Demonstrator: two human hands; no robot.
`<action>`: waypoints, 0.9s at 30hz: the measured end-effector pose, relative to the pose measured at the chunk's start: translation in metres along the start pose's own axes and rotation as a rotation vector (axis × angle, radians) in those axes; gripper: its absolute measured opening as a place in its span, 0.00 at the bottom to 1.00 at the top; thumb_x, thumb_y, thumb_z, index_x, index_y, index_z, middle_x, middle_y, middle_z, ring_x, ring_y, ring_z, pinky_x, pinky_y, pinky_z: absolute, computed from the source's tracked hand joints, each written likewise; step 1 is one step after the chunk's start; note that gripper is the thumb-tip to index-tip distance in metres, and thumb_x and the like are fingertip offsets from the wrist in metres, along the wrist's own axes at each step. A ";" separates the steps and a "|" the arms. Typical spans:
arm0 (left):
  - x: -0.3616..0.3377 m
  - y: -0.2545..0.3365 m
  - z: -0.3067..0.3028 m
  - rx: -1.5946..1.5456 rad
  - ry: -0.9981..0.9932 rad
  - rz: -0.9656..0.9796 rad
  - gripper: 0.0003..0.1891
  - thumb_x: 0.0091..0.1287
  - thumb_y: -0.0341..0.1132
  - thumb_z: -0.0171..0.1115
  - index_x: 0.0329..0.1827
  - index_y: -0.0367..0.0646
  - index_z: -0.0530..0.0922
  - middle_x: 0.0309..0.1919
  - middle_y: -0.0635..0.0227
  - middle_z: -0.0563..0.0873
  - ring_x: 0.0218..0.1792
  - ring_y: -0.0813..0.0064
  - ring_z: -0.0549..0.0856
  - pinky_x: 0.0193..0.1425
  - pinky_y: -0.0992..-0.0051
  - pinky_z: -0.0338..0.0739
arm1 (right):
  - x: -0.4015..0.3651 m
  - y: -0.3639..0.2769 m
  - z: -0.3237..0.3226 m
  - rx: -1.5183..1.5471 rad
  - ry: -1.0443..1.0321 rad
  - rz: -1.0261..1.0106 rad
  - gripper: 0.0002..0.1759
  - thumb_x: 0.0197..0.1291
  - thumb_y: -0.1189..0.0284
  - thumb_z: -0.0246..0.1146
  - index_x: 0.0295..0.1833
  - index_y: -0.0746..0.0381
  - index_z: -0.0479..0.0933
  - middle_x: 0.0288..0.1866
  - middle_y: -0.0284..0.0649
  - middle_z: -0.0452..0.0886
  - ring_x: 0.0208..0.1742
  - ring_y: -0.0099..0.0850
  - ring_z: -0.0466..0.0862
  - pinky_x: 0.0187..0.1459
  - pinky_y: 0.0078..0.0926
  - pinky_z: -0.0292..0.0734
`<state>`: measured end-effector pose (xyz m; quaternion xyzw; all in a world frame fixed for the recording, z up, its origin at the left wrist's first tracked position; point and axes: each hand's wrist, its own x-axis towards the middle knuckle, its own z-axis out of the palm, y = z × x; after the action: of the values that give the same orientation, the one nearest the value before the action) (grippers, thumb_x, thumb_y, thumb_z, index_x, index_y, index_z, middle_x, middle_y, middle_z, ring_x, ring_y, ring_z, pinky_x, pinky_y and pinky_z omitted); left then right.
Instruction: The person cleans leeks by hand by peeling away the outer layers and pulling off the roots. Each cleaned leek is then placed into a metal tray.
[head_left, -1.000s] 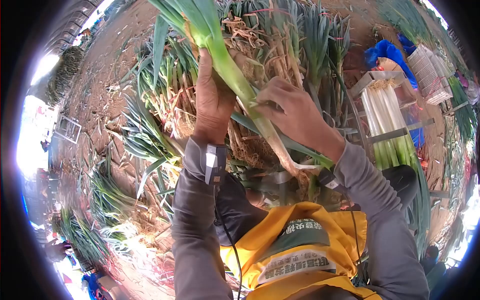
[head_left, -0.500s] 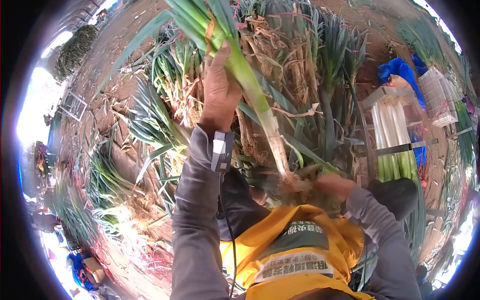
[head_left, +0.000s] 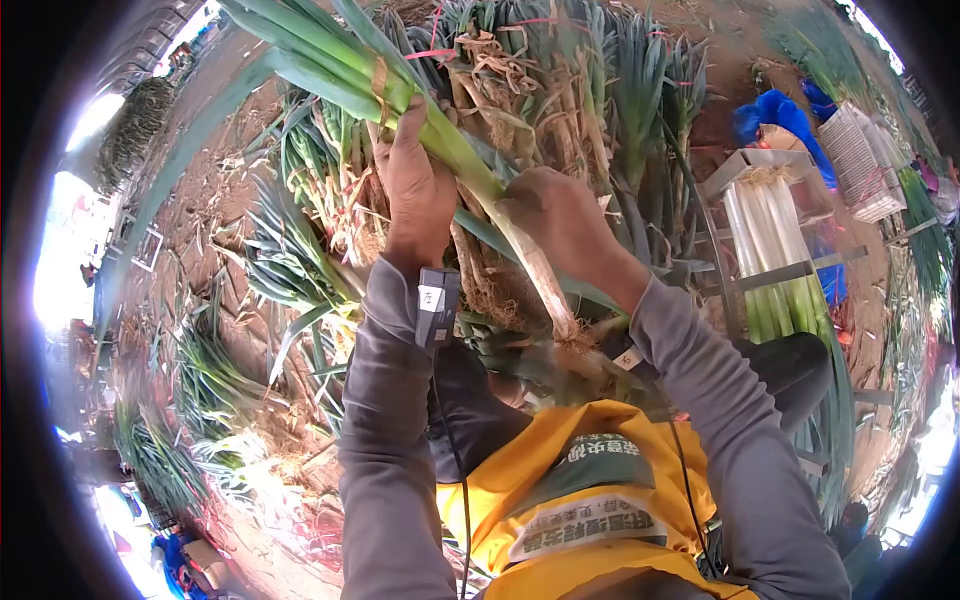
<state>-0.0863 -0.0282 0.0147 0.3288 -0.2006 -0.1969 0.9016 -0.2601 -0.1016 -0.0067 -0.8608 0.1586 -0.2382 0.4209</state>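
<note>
Up from the roots near my lap, my right hand [head_left: 560, 215] has come back to the white shaft of the leek [head_left: 455, 150], fingers curled shut on it. My left hand [head_left: 415, 190] is clamped around the pale green part at 12 o'clock. The leek slants from 11 o'clock down to its roots just above my yellow apron [head_left: 600, 440]. At 3 o'clock a metal rack [head_left: 740, 165] holds trimmed leeks [head_left: 775, 250] laid side by side. Untrimmed bundles [head_left: 560, 90] lie beyond my hands.

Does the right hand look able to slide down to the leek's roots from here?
Probably yes: the right hand grips the leek on its white stalk above the roots, and the stalk between them looks bare.
</note>
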 end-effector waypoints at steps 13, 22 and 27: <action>0.010 0.010 -0.007 -0.067 -0.021 -0.036 0.19 0.69 0.30 0.68 0.61 0.45 0.75 0.48 0.66 0.83 0.42 0.67 0.86 0.51 0.65 0.86 | -0.031 -0.017 -0.006 -0.187 -0.063 -0.454 0.11 0.62 0.70 0.70 0.46 0.64 0.80 0.36 0.38 0.83 0.32 0.25 0.84 0.33 0.28 0.78; 0.020 0.024 -0.022 0.007 0.068 0.098 0.20 0.70 0.24 0.61 0.64 0.44 0.69 0.50 0.62 0.80 0.46 0.66 0.83 0.51 0.61 0.86 | -0.143 0.056 -0.041 -0.083 -0.682 0.194 0.09 0.68 0.69 0.62 0.45 0.64 0.78 0.35 0.44 0.83 0.35 0.35 0.87 0.37 0.39 0.82; 0.027 0.039 -0.036 0.039 0.126 0.176 0.27 0.68 0.23 0.64 0.68 0.48 0.68 0.53 0.64 0.80 0.49 0.67 0.83 0.54 0.62 0.85 | -0.248 0.161 -0.042 -0.068 -0.642 0.211 0.16 0.71 0.63 0.59 0.56 0.61 0.80 0.46 0.49 0.86 0.44 0.47 0.87 0.47 0.45 0.81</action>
<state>-0.0376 0.0050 0.0222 0.3390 -0.1753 -0.0921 0.9197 -0.5019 -0.1075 -0.1814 -0.8842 0.1142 0.0953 0.4429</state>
